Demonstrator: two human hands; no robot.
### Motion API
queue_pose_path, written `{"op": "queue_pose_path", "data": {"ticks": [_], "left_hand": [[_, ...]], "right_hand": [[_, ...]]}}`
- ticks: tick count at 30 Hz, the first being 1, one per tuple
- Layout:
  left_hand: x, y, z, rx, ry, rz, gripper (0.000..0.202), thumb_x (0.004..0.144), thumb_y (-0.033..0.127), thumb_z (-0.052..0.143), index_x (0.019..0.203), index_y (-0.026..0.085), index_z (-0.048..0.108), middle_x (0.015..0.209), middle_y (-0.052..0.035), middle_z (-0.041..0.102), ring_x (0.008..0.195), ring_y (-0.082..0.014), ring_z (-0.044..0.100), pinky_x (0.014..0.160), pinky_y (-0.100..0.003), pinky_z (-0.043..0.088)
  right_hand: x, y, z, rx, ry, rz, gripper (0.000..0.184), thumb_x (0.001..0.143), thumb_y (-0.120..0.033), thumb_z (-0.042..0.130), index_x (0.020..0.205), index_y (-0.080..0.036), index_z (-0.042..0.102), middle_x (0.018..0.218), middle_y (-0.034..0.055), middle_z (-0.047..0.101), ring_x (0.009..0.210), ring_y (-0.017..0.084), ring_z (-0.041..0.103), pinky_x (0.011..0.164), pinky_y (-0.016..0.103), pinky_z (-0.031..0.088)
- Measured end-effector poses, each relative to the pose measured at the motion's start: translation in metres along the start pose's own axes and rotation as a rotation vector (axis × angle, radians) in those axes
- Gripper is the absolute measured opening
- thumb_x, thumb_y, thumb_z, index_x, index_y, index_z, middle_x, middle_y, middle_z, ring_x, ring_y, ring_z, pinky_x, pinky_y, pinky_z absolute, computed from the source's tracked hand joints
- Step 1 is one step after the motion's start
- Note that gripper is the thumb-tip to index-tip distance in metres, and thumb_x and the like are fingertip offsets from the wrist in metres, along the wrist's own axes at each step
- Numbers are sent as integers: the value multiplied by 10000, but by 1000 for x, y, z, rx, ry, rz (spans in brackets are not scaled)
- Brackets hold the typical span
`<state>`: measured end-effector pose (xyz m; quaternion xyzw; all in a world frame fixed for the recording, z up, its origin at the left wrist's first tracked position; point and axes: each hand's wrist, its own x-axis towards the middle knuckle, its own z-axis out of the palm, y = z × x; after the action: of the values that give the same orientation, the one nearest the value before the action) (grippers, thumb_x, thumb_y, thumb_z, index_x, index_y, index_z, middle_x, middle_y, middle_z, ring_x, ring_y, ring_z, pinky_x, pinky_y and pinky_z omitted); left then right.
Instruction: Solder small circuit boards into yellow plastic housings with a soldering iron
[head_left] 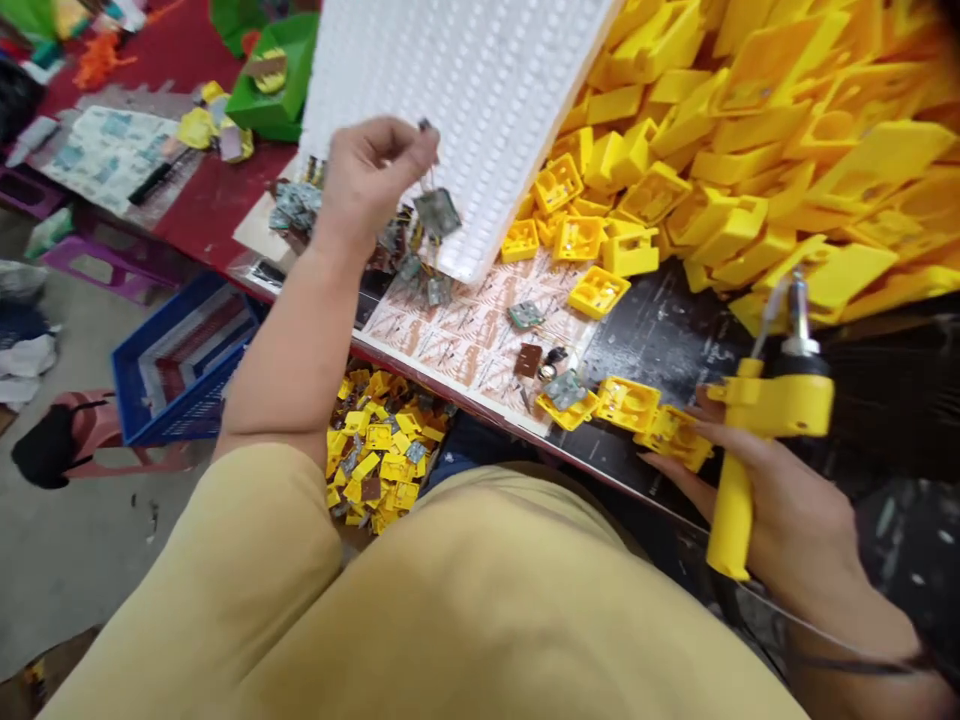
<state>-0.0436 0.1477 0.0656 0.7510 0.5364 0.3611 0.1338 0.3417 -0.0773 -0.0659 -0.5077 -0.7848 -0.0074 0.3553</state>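
Note:
My left hand (367, 170) is closed in a pinch on a small dark part. From it a circuit board (437, 212) hangs by thin wires, in front of the white foam board (450, 90). My right hand (787, 500) wraps round a yellow pistol-shaped soldering gun (776, 400), its metal tip pointing up and away. The thumb and fingers of that same hand also touch a yellow plastic housing (679, 437). Beside it stand another open housing (628, 403) and one with a circuit board (568, 390) over it. A brown plate (529, 360) lies close by on the patterned sheet (450, 330).
A large heap of yellow housings (750, 150) fills the right back. More boards (296, 207) are piled behind my left wrist. Below the table edge is a heap of yellow parts (382, 440). A blue crate (180, 360) and a green bin (281, 85) stand left.

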Motion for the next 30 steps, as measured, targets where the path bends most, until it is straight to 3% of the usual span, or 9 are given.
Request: {"op": "queue_pose_path", "data": {"ticks": [3,4,9,13,17,21,24,27,30], "left_hand": [[-11,40,9,-122,-7,125,516,926,738,597,897,233,698,880,56,728,842,-117,629,794,-413,532],[-18,52,18,-220,-73,130,483,909,716,641,864,237,688,845,54,726,807,-107,635,772,-398,538],[-56,92,85,-466,-620,13,458,915,654,650,815,207,640,679,11,654,606,-101,596,581,-308,471],[-75,106,112,-562,-892,10,234,917,306,633,1090,152,665,785,-3,689,697,-99,640,627,-243,486],[-81,116,109,-548,-871,-24,327,852,184,645,1176,150,616,825,3,717,759,-93,675,681,-210,504],[-79,115,99,-507,-814,0,127,837,216,653,949,157,641,786,-1,739,760,-113,714,704,-224,542],[-73,107,86,-351,-719,128,93,859,239,635,836,162,682,801,-3,759,777,-129,725,741,-256,566],[-66,100,69,-212,-625,237,131,889,274,649,850,180,730,829,-4,775,821,-146,730,797,-287,577],[-61,95,56,-149,-605,256,161,923,304,660,922,184,767,876,-22,790,833,-152,730,813,-291,585]], "right_hand": [[9,-9,-6,9,20,-28,576,775,-436,870,1265,-278,611,970,36,728,844,243,729,717,346,628],[11,-12,-8,16,31,-26,568,773,-428,873,1247,-258,610,1013,56,732,881,248,733,767,355,637],[17,-27,-17,116,124,12,632,773,-247,878,1315,-226,553,1239,129,707,1095,252,719,910,359,637],[19,-35,-24,190,151,37,701,774,-178,866,1372,-251,507,1293,128,687,1138,250,706,948,400,636],[18,-28,-26,187,141,46,648,790,-155,848,1343,-236,521,1291,136,685,1121,241,712,953,391,633],[17,-13,-23,111,64,-17,558,818,-317,848,1272,-197,548,1200,140,704,1075,259,715,917,397,634],[16,-7,-21,62,-33,-64,530,854,-446,801,1241,-183,551,1055,107,706,945,260,709,859,426,630],[13,-9,-19,33,-92,-84,476,903,-393,755,1263,-173,536,1110,119,696,926,242,701,784,367,614],[12,-15,-13,11,-57,-88,406,904,-282,755,1232,-177,540,987,79,693,838,210,696,688,303,572]]}}
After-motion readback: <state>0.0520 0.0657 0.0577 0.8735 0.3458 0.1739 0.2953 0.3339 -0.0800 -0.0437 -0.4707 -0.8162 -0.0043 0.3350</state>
